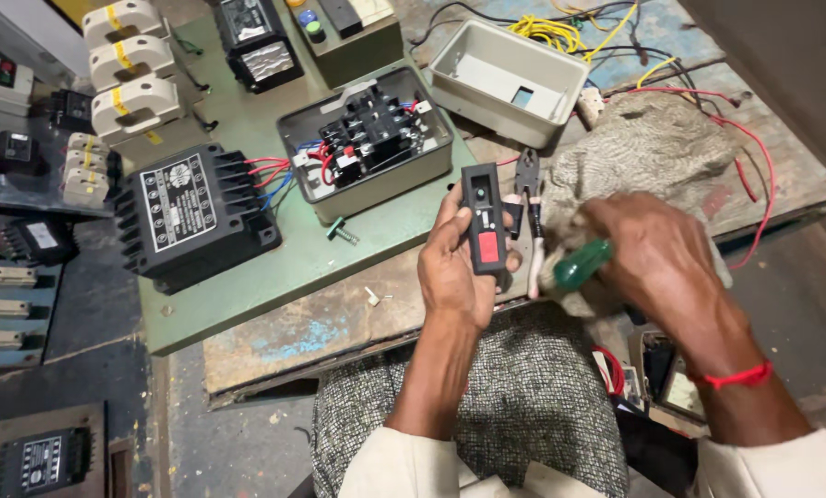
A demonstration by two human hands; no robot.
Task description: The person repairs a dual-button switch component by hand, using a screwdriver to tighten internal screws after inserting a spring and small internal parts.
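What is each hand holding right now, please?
Left hand: closed on a black switch unit with a red button.
Right hand: closed on a green-handled screwdriver.

This is an electrical repair workshop, with a worn, paint-scraped wooden bench [293,337] carrying a green metal panel [274,267] crowded with gear. At ten o'clock sits a finned black transformer [194,214], at twelve o'clock an open switch box [367,140] full of black contactor parts and red and blue wires, and beside it its empty grey cover [510,81]. Loose yellow and red wires [560,32] tangle at one o'clock, pliers [528,198] lie near the centre, and more switches and white casings [131,65] pile up at eleven o'clock.
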